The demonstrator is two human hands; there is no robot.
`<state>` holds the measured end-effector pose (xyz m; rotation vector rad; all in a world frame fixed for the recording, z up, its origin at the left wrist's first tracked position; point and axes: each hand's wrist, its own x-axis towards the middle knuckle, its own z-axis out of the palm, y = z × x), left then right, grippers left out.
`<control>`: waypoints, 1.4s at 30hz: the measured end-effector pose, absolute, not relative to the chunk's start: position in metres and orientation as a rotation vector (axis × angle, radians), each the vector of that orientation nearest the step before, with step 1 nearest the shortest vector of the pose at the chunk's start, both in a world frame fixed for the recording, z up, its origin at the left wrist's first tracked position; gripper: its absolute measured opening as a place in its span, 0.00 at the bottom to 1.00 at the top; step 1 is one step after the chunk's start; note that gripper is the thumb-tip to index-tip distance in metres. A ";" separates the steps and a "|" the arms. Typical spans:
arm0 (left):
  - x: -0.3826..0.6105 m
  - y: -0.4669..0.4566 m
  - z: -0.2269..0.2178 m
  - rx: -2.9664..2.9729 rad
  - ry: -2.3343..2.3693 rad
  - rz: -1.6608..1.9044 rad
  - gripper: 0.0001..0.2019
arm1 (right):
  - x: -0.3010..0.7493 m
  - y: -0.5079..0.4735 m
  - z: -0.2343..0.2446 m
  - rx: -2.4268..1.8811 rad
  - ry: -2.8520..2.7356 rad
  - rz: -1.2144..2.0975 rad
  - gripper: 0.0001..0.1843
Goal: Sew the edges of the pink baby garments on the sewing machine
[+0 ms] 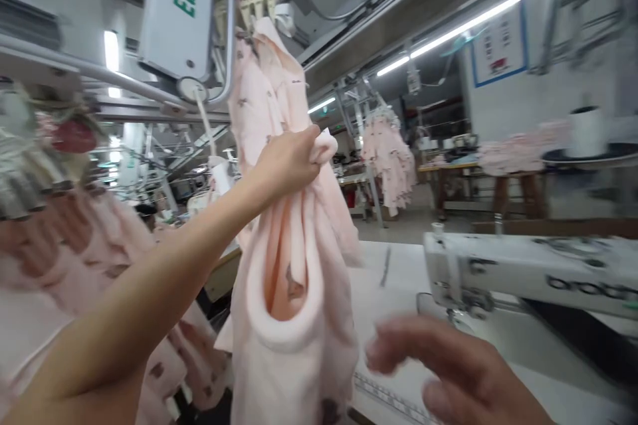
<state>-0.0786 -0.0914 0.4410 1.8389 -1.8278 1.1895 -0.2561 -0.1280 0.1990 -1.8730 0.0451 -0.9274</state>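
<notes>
A pale pink garment with a thick rounded neckline hangs in front of me, below the clips of an overhead hanger. My left hand reaches up across it, its fingers closed on a bunched part of the pink cloth. Small dark printed figures show on the fabric. Lower right, my right hand is held with its fingers apart and nothing in them, blurred by motion. It is nearest to the white sewing machine and its table.
More pink garments hang from clips at the left. A grey hanger-rail unit is overhead. A printed ruler strip lies along the sewing table's edge. Behind stand a white thread cone, a pile of pink pieces and another hanging bundle.
</notes>
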 end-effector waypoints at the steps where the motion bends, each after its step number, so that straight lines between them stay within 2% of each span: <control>1: -0.092 -0.101 0.439 1.826 -1.849 1.248 0.09 | -0.251 -0.126 0.224 -1.770 0.052 -1.048 0.21; 4: -0.121 -0.115 0.431 1.735 -1.931 1.178 0.13 | -0.234 -0.141 0.267 -1.766 0.434 -1.338 0.24; 5: -0.126 -0.115 0.428 1.711 -1.948 1.104 0.14 | -0.231 -0.150 0.270 -1.815 0.546 -1.377 0.21; 7: -0.125 -0.109 0.418 1.681 -1.965 0.929 0.18 | -0.234 -0.166 0.263 -1.874 0.605 -1.337 0.12; 9: -0.110 -0.100 0.399 1.667 -1.950 0.750 0.21 | -0.248 -0.176 0.244 -1.758 0.407 -1.139 0.10; 12: -0.071 -0.092 0.344 1.820 -2.039 0.284 0.18 | -0.277 -0.177 0.206 -1.386 0.186 -0.798 0.17; 14: -0.049 -0.094 0.293 2.006 -2.146 -0.005 0.17 | -0.289 -0.172 0.178 -1.236 0.246 -0.710 0.20; 17: -0.048 -0.103 0.218 1.936 -2.197 -0.116 0.21 | -0.292 -0.161 0.140 -1.183 0.404 -0.753 0.20; 19: -0.069 -0.111 0.184 1.724 -2.162 -0.359 0.24 | -0.288 -0.154 0.123 -1.196 0.460 -0.819 0.19; 21: -0.097 -0.120 0.164 1.569 -2.042 -0.617 0.17 | -0.289 -0.149 0.111 -1.196 0.514 -0.885 0.18; 25: -0.131 -0.131 0.151 1.450 -1.791 -0.799 0.13 | -0.306 -0.145 0.105 -1.223 0.676 -0.944 0.19; 28: -0.134 -0.131 0.149 1.430 -1.784 -0.850 0.11 | -0.319 -0.146 0.111 -1.535 0.797 -0.940 0.19; 32: -0.136 -0.125 0.144 1.385 -1.839 -0.757 0.07 | -0.316 -0.151 0.125 -1.929 0.846 -1.127 0.13; 34: -0.138 -0.123 0.140 1.421 -1.794 -0.679 0.05 | -0.311 -0.154 0.128 -1.973 0.793 -1.058 0.14; 37: -0.138 -0.121 0.135 1.551 -1.682 -0.667 0.05 | -0.306 -0.158 0.127 -1.948 0.795 -0.959 0.10; 42: -0.133 -0.124 0.131 1.533 -1.799 -0.709 0.04 | -0.312 -0.161 0.130 -2.051 0.863 -0.833 0.05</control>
